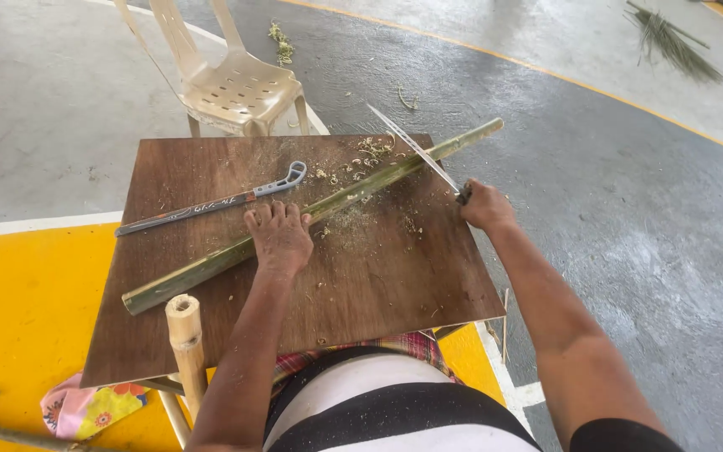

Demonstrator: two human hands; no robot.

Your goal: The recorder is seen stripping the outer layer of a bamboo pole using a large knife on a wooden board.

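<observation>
The left hand [279,238] lies flat, fingers spread, pressing the green bamboo pole [311,216] onto the brown tabletop [378,276]. The right hand [485,205] is fisted around a knife [416,149], handle hidden, blade on the pole toward 1 o'clock. A hacksaw [211,201] lies at 11 o'clock. A plastic chair [240,88] stands beyond, partly cut off.

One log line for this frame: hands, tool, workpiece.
left hand: pressing green bamboo pole on wooden board | right hand: gripping knife, blade on pole | hacksaw: idle on board
</observation>
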